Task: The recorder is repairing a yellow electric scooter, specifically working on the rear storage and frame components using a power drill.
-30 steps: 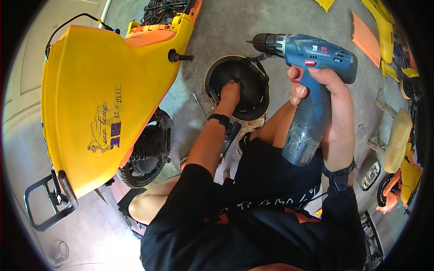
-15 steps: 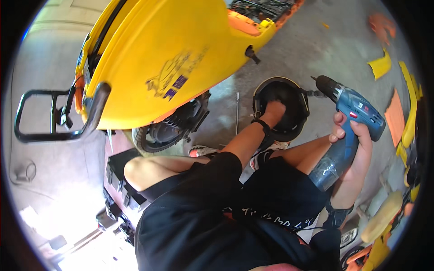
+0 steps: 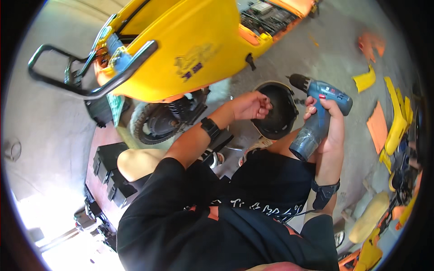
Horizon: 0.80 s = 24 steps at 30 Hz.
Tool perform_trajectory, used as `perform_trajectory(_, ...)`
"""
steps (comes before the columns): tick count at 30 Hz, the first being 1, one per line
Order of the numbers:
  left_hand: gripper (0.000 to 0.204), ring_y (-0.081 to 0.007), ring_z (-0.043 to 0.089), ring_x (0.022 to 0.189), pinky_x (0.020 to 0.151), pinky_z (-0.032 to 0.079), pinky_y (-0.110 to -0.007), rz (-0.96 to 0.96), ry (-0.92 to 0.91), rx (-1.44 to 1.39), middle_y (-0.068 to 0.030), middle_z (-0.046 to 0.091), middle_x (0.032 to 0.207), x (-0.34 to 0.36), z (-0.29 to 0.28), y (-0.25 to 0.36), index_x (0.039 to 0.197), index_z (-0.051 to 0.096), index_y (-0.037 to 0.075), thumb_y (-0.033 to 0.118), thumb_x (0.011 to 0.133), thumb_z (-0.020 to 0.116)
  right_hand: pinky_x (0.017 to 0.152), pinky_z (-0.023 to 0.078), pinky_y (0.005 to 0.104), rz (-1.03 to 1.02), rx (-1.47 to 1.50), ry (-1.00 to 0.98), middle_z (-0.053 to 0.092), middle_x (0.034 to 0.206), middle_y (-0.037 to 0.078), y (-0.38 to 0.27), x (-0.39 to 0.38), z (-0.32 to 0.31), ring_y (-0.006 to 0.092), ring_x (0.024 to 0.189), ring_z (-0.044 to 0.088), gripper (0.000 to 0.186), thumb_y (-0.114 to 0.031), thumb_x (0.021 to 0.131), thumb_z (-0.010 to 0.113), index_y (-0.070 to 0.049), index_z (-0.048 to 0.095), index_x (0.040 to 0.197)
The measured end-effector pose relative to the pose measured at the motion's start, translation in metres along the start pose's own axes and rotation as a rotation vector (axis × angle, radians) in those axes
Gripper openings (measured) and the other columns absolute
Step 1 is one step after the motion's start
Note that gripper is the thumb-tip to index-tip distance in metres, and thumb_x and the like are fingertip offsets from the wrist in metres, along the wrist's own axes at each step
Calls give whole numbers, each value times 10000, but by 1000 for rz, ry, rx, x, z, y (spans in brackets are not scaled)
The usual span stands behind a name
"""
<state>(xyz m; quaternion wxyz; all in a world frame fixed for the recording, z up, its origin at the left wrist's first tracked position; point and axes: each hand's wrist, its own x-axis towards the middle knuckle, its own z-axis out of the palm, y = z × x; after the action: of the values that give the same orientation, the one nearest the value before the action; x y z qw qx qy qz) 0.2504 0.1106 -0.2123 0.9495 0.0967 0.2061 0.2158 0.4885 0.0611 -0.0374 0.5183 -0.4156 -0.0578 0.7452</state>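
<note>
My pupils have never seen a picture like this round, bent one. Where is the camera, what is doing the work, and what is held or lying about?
There is no machine arm here: the worker is a person with two bare hands. The wide fisheye camera sits on the person's head, looking down, so straight edges bend. The right hand grips a blue cordless drill. The left hand is beside a black helmet-like bowl; whether it holds anything small, I cannot tell. Beyond stands a yellow vehicle body. On the floor at right lie an orange panel and a yellow piece.
</note>
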Motion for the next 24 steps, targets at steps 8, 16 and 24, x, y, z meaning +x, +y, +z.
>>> perform_trajectory(8, 141, -110, 440, 649, 602, 394, -245, 184, 80, 296, -62, 530, 819, -196, 141, -10, 914, 541, 52, 190, 937, 553, 685, 550, 316, 54, -121, -56, 638, 928, 126, 14, -2, 16, 165, 734, 615, 324, -143, 853, 652, 50, 544, 1091)
perform_trajectory(16, 140, -75, 459, 598, 538, 377, -235, 403, 373, 655, 3, 531, 724, -343, 236, -70, 1009, 547, 28, 87, 885, 573, 689, 523, 254, 57, -400, -109, 644, 875, 27, 5, -12, 3, 98, 730, 588, 218, -219, 891, 643, -61, 603, 1035)
perform_trajectory(24, 258, -54, 429, 592, 561, 359, -220, 588, 639, 907, 28, 522, 723, -457, 267, -97, 1122, 609, -43, 119, 939, 525, 837, 496, 283, -440, -859, -385, 583, 1130, 118, 49, -81, 64, 181, 965, 581, 394, -166, 886, 521, -8, 547, 1245)
